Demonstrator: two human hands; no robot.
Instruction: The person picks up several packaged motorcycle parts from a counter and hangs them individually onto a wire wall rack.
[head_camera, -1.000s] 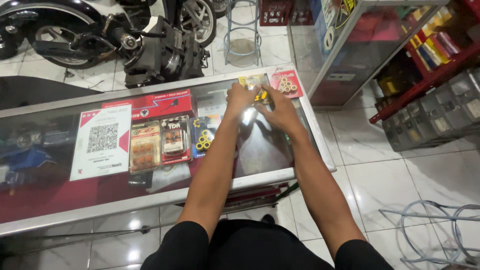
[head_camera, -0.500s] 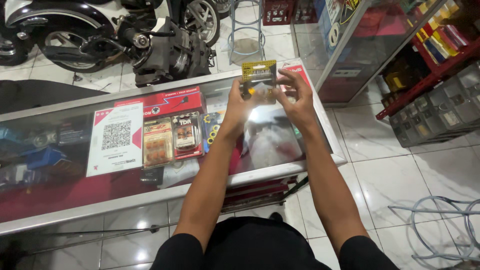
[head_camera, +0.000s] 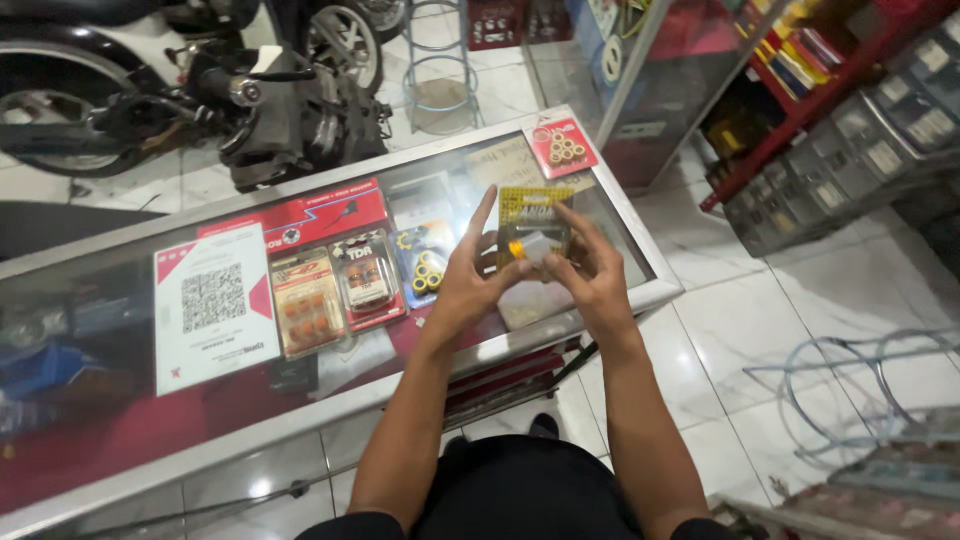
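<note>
Both hands, the left hand (head_camera: 470, 285) and right hand (head_camera: 590, 280), pinch a yellow blister pack (head_camera: 533, 228) by its lower edges above the glass counter (head_camera: 600, 210), seemingly inspecting it, and opening it would need a firmer two-handed pull

Yellow packet (head_camera: 533, 228) now off the counter (head_camera: 640, 290)

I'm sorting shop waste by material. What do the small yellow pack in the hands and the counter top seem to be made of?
Small yellow blister pack: seemingly printed card under clear glossy plastic, judging by its sheen.
Counter top: clear glass in a pale metal-looking frame; it shows goods beneath and mirrors light.
</note>
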